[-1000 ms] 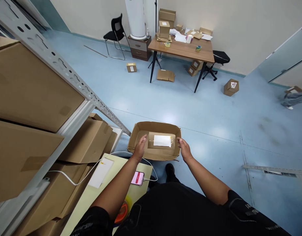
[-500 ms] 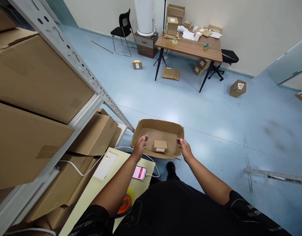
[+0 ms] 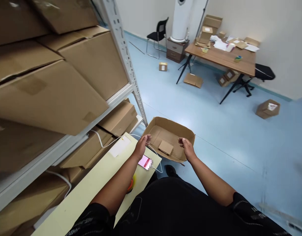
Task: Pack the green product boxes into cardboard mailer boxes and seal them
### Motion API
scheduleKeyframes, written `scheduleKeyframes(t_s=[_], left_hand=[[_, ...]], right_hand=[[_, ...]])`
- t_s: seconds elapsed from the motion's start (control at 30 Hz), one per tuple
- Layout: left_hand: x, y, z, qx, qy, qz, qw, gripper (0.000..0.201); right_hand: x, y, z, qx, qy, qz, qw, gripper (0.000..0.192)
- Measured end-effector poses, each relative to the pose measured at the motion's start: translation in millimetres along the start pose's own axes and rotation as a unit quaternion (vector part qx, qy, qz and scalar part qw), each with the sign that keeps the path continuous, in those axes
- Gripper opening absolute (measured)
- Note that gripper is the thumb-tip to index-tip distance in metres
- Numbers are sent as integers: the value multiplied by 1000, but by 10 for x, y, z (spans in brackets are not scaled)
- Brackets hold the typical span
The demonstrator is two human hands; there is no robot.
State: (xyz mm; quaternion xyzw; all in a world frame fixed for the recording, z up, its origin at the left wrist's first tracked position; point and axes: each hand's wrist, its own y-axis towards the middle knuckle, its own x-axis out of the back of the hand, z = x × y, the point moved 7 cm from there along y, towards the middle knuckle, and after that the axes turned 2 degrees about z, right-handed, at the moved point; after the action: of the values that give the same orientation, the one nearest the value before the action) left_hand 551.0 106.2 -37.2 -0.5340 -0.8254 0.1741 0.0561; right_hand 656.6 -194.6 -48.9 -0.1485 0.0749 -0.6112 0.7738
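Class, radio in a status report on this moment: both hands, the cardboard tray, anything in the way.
Left hand and right hand empty, open, above the shallow brown cardboard tray. Small flat cardboard box lies inside it. White cable runs under the left hand.

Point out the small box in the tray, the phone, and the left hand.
small box (image 3: pixel 165 147), head view, on its top face.
phone (image 3: pixel 144 162), head view, on its lit screen.
left hand (image 3: pixel 141 146), head view, on the back of the hand.
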Motion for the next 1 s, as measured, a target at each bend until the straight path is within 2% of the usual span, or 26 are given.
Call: scheduleKeyframes(t_s=[0.13, 0.27, 0.43, 0.6, 0.77, 1.0], left_hand=[[232, -397, 26, -15, -3, -100, 995, 64], [455, -967, 150, -25, -34, -219, 975, 60], [595, -1819, 373, -33, -72, -354, 932, 59], [614, -2651, 514, -43, -109, -454, 883, 63], [656, -3397, 651, -56, -136, -523, 840, 64], [701, -4405, 1097, -70, -185, -596, 778, 66]], right_hand=[[-267, 214, 46, 7, -14, 99, 995, 65], [-615, 357, 115, 15, -34, 206, 978, 62], [-1086, 255, 168, 13, -60, 324, 944, 64], [-1555, -165, 200, 27, -86, 428, 899, 63], [-2015, -699, 126, 18, -110, 502, 858, 64], [-2508, -1554, -126, 35, -144, 573, 806, 58]])
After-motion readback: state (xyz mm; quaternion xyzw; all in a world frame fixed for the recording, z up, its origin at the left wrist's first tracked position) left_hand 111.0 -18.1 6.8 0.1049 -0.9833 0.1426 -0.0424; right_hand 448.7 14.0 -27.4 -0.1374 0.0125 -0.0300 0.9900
